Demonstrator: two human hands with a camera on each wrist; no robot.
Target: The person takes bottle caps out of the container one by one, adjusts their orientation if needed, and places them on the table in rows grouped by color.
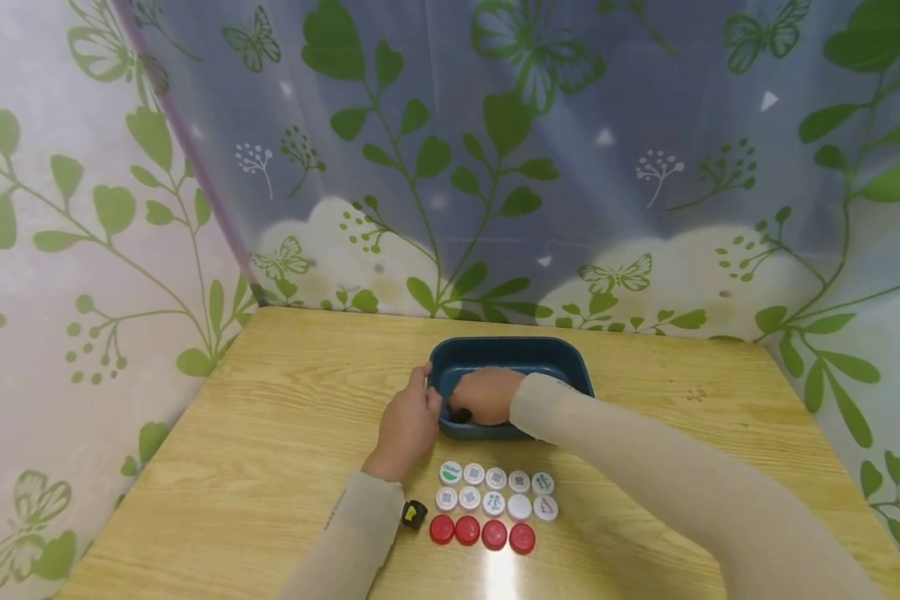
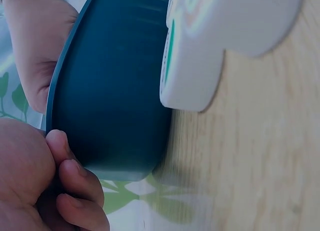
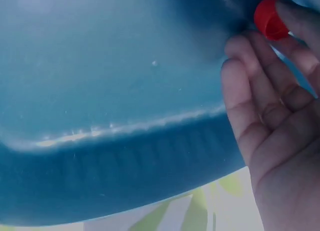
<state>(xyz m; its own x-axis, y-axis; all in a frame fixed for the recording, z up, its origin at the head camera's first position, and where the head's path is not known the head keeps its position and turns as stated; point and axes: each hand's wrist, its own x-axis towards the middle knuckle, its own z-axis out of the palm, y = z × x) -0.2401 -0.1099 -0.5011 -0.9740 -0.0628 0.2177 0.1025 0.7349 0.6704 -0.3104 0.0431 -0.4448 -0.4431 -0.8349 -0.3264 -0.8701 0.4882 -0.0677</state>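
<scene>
A dark blue rectangular plastic basin stands on the table. My left hand grips its left rim; in the left wrist view the curled fingers press against the outer wall. Inside the basin, near its left end, is my right hand. It pinches a red bottle cap between thumb and fingers, close over the basin floor; the head view hides this cap. In front of the basin lie two rows of white bottle caps, some printed, and one row of red bottle caps.
The wooden table reaches back to a patterned curtain with leaves and butterflies. Similar cloth hangs on both sides. A small black device is at the left wrist. The right forearm crosses over the table's right part.
</scene>
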